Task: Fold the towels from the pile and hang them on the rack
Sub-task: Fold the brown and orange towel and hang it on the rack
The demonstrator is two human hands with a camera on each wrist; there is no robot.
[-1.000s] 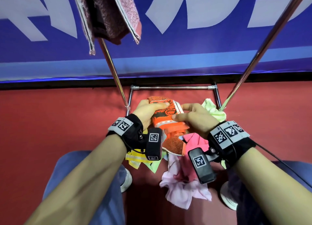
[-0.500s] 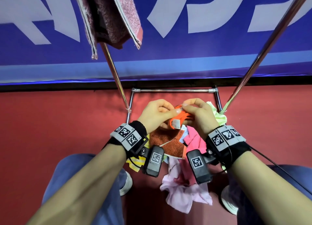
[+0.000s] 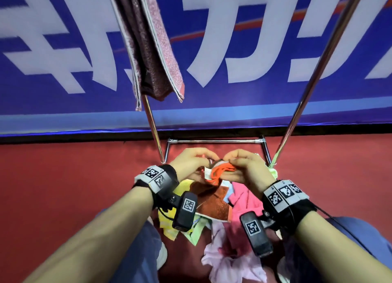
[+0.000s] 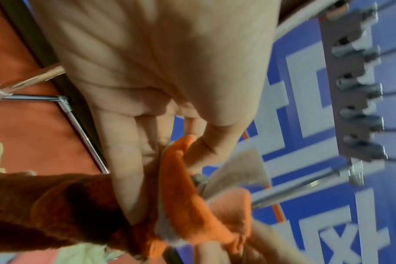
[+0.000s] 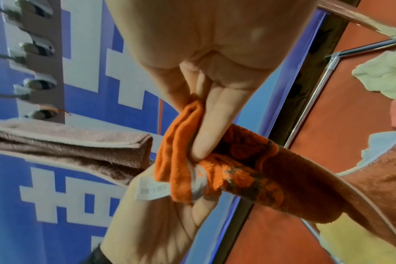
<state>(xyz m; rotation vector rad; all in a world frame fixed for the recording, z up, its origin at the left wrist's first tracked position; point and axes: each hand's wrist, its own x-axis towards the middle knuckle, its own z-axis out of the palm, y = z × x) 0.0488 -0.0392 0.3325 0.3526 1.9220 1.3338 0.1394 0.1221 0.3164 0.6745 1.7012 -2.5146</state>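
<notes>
An orange patterned towel (image 3: 220,172) with a white label hangs over the pile, its lower part (image 3: 214,204) drooping. My left hand (image 3: 191,161) and right hand (image 3: 244,166) meet at its bunched top edge and both pinch it. The left wrist view shows the left hand (image 4: 170,160) with the thumb pressing the orange towel (image 4: 181,187) against the fingers. In the right wrist view, the right hand (image 5: 199,142) pinches the orange towel (image 5: 237,160) just above the left palm. A folded pink and brown towel (image 3: 152,49) hangs on the rack.
The pile (image 3: 244,202) of pink, yellow, green and pale towels lies on the red floor between the rack's chrome poles (image 3: 314,87) and base bar (image 3: 214,142). A blue banner (image 3: 233,104) stands behind. My knees and shoes flank the pile.
The towel, held flat with its pattern showing a second ago, is now gathered at its edge. Both hands have come closer together and pinch the bunched edge.
</notes>
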